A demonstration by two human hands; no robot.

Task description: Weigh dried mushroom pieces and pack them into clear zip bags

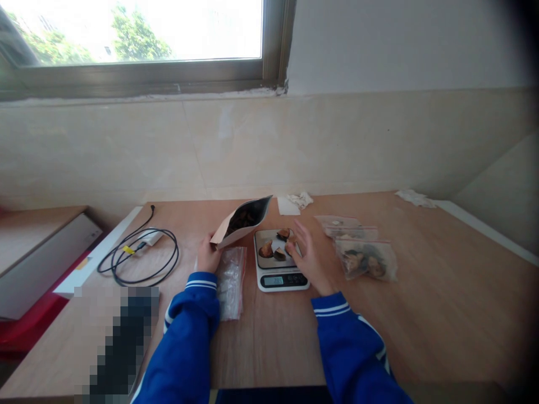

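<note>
My left hand [208,255] is closed on the lower left edge of a pouch [236,238]. The pouch is tilted, its mouth gaping toward the upper right, with dark dried pieces inside. Right of it stands a white kitchen scale [284,283] with a lit display. Several curled brown dried pieces [266,249] lie on its plate; I cannot tell their exact kind. Over the plate's right side is my right hand [311,258], thumb and fingers apart. Its thumb is close to one piece; whether they touch is unclear. Flat clear zip bags [231,286] lie beneath the left hand's side.
Filled zip bags [366,261] of similar pieces lie right of the scale. A coiled black cable [138,258] with a white adapter is at left, near a blurred dark object [122,348]. White paper [288,206] and a crumpled tissue [301,199] lie by the wall.
</note>
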